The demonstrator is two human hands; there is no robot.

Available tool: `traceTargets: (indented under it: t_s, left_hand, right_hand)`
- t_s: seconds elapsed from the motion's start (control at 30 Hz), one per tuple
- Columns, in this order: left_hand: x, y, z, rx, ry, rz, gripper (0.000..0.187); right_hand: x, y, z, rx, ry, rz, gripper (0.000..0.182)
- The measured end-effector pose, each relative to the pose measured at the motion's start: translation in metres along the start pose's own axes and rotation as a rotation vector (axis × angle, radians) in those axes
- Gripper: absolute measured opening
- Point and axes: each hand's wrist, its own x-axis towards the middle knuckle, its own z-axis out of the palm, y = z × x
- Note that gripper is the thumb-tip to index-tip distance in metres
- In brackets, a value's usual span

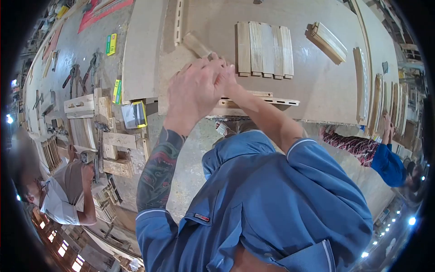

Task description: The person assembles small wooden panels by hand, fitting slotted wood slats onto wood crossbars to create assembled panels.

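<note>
My left hand (192, 86), at the end of a tattooed forearm, is over the near left part of the workbench (312, 95) with its fingers curled. My right hand (223, 76) presses close against it, its fingers bent and partly hidden behind the left. I cannot tell what the hands hold between them. A short wooden block (195, 44) lies just beyond the fingers, its near end right at them. Past it runs a slotted wooden strip (179, 22). Slotted wooden rails (260, 102) lie along the bench's front edge beside my right wrist.
A row of wooden slats (265, 50) lies right of my hands, with a stacked pair of strips (330, 43) farther right. Pliers (71, 76) and yellow-green boxes (111, 44) are at left. A person in a white shirt (61, 204) works left; one in blue (387, 165) stands right.
</note>
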Motion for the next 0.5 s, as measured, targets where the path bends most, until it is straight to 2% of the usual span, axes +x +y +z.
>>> traceTargets:
  t_s: [0.03, 0.1, 0.13, 0.2, 0.23, 0.3, 0.47, 0.5]
  left_hand:
    - [0.001, 0.0, 0.0, 0.001, -0.025, -0.018, 0.043]
    - [0.0, -0.001, 0.002, -0.003, -0.045, -0.037, 0.044]
    - [-0.001, -0.002, 0.004, -0.008, -0.015, -0.029, 0.045]
    - [-0.002, -0.004, 0.005, -0.017, 0.021, -0.028, 0.046]
    - [-0.001, -0.002, 0.004, -0.033, 0.01, -0.042, 0.047]
    - [-0.001, -0.002, 0.002, -0.045, 0.002, -0.066, 0.048]
    - [0.001, -0.003, 0.0, -0.012, -0.082, -0.07, 0.053]
    - [0.0, -0.002, -0.001, -0.01, -0.082, -0.069, 0.053]
  right_hand:
    - [0.003, 0.004, -0.008, -0.009, 0.006, 0.005, 0.051]
    - [0.013, 0.016, -0.031, 0.221, -0.463, 0.364, 0.045]
    - [0.011, 0.024, -0.044, 0.215, -0.462, 0.364, 0.045]
    - [-0.001, 0.045, -0.069, 0.834, -0.279, 0.613, 0.034]
    - [-0.011, 0.048, -0.077, 0.832, -0.288, 0.602, 0.034]
    - [-0.038, 0.045, -0.092, 1.208, 0.014, 0.504, 0.03]
    - [-0.059, 0.038, -0.124, 1.247, -0.174, 0.422, 0.026]
    - [-0.057, 0.037, -0.135, 1.099, -0.227, 0.385, 0.025]
